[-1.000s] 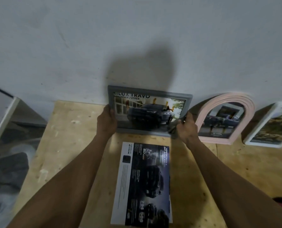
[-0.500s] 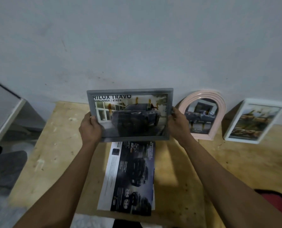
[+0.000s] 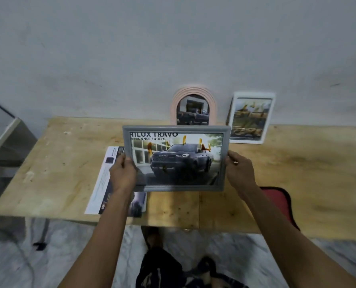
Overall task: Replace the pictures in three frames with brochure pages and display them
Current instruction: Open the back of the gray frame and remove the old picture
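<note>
Left hand (image 3: 122,175) grips the left edge of the grey frame (image 3: 175,158), thumb on the front, fingers curled behind. Right hand (image 3: 239,171) grips the right edge the same way. Frame is held up in the air over the wooden table (image 3: 276,173), landscape, face toward the camera. Page inside shows a dark pickup truck with the heading "HILUX TRAVO".

Brochure (image 3: 104,183) lies flat on the table below and left of the held frame, partly hidden by the left hand and forearm. Pink arched frame (image 3: 193,107) leans on the wall (image 3: 173,48) at the back of the table, a truck picture in it. White frame (image 3: 250,118) stands just right of it, upright format, also against the wall. Red chair seat (image 3: 276,202) shows past the right forearm.
</note>
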Action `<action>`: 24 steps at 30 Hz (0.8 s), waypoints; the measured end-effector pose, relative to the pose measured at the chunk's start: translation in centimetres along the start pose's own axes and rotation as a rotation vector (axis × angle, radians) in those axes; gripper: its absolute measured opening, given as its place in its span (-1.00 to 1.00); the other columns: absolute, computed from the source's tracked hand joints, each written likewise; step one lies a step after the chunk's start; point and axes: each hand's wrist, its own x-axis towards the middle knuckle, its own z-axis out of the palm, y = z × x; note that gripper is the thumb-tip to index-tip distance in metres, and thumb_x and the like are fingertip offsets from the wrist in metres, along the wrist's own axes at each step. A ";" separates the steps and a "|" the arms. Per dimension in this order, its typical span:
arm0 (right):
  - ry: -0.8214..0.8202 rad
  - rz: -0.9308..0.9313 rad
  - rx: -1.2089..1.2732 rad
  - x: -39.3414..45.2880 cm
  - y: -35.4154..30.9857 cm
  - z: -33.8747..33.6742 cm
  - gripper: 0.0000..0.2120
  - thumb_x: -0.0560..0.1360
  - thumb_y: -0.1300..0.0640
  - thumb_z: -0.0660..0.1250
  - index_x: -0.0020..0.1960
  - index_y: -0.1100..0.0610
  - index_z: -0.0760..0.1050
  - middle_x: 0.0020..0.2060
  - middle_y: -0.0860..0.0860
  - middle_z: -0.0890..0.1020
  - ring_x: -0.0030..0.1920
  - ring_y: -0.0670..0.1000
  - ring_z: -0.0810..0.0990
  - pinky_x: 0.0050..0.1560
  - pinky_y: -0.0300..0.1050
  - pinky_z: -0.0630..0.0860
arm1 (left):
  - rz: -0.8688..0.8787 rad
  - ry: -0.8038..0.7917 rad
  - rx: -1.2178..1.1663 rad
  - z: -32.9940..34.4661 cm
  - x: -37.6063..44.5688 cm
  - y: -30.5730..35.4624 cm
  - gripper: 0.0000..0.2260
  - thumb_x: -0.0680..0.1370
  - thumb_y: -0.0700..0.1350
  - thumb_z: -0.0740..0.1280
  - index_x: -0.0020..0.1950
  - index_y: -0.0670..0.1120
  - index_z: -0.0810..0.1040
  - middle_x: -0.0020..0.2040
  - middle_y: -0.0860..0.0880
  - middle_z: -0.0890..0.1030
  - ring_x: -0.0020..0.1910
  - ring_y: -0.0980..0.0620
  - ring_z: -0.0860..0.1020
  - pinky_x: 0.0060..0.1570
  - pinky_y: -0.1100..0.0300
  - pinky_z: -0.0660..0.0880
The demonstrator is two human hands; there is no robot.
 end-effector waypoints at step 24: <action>0.081 0.609 0.834 -2.3 8.9 -4.5 -0.75 0.48 0.20 0.38 0.11 0.30 0.63 0.02 0.21 0.69 0.02 0.19 0.69 -0.09 -0.01 0.62 | -0.514 -0.425 -0.485 2.3 -1.5 -5.7 -0.87 0.56 -0.32 0.32 0.08 -0.29 0.59 -0.05 -0.17 0.71 -0.12 -0.03 0.69 -0.16 0.20 0.66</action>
